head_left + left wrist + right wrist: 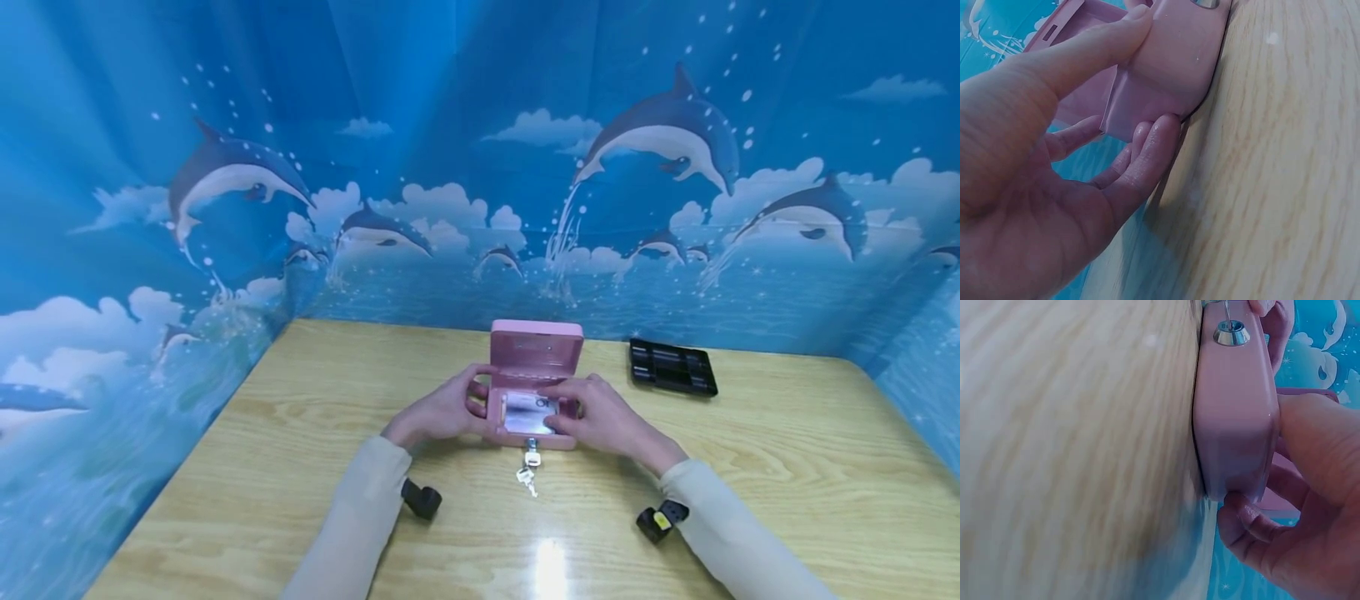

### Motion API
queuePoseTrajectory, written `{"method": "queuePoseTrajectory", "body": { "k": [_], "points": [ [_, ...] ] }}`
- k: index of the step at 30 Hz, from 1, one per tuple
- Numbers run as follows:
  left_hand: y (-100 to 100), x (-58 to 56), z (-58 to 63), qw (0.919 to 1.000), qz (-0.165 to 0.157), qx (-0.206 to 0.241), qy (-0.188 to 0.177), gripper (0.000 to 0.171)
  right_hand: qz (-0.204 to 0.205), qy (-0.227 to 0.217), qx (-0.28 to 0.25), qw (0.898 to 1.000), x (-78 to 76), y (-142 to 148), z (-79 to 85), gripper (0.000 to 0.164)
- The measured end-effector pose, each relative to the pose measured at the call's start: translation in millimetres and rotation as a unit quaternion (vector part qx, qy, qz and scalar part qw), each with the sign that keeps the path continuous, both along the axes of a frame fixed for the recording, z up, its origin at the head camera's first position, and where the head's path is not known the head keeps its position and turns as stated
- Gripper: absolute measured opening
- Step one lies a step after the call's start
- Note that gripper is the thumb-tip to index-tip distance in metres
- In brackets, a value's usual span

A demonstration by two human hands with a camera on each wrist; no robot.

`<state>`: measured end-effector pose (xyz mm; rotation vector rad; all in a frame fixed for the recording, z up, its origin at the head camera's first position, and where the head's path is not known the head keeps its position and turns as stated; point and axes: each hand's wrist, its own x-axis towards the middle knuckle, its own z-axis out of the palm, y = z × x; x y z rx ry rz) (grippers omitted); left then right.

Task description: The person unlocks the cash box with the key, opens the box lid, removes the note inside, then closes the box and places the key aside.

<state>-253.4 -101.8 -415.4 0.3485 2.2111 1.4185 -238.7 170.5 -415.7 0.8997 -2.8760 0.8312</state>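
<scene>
Mid-table, near edge: pink cash box (534,392), lid up, key (531,455) in front lock. L hand (442,410) clasps left end, R hand (600,417) right end, fingertips over the interior, possibly touching banknotes. Long axis left-right; hands equally near.

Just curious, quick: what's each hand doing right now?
Left hand: grips the left end of the pink box.
Right hand: grips its right end.
</scene>
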Motion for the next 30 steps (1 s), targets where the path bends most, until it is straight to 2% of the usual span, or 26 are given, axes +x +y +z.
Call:
{"method": "queuePoseTrajectory", "body": {
  "k": [8,15,18,21,27,30],
  "points": [
    [1,0.7,-3.5,1.0000,0.002,0.008,0.000,0.098,-0.016,-0.009,-0.014,1.000,4.0,1,-0.1,0.048],
    [1,1.5,-2.6,0.9999,0.006,0.008,0.001,0.098,-0.036,-0.068,-0.043,0.996,6.0,2,2.5,0.050],
    [1,2.0,-1.5,1.0000,0.006,0.006,0.002,0.098,-0.041,-0.067,-0.045,0.996,7.2,3,3.6,0.047],
    [1,2.0,-0.7,1.0000,0.004,0.008,0.000,0.098,-0.045,-0.039,-0.042,0.997,7.9,3,2.9,0.043],
    [0,1.6,-0.5,1.0000,0.003,0.008,-0.001,0.098,-0.039,0.057,-0.046,0.997,9.5,1,0.2,0.032],
    [0,2.1,-0.7,1.0000,0.005,0.005,-0.001,0.097,-0.027,0.081,-0.050,0.995,11.3,-1,0.7,0.028]
  ]
}}
